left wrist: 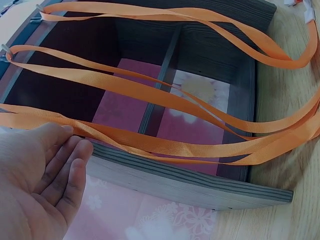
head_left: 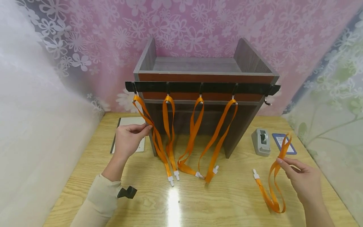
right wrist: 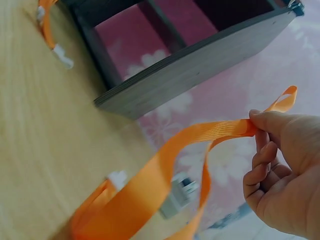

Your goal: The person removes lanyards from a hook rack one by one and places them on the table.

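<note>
My right hand (head_left: 304, 179) pinches an orange lanyard (head_left: 276, 176) near its looped top, between thumb and forefinger. Its lower part hangs over the table's right side, with a white clip (head_left: 256, 174) at the other end. At the left, my left hand (head_left: 130, 138) pinches the strap of the leftmost hanging lanyard (head_left: 158, 145) between thumb and fingertips, beside the shelf's side panel. Several orange lanyards, this one included, hang from hooks on a black rail (head_left: 184, 86). The right wrist view shows the loop (right wrist: 286, 102) standing up past the right thumb.
A grey wooden shelf (head_left: 246, 126) stands against the flowered wall, bearing the rail. One more hook (head_left: 267, 101) sits at the rail's right end. A tape dispenser (head_left: 261, 145) and a blue-framed badge (head_left: 292, 150) lie at right. Behind my left hand is a notebook (head_left: 131, 121).
</note>
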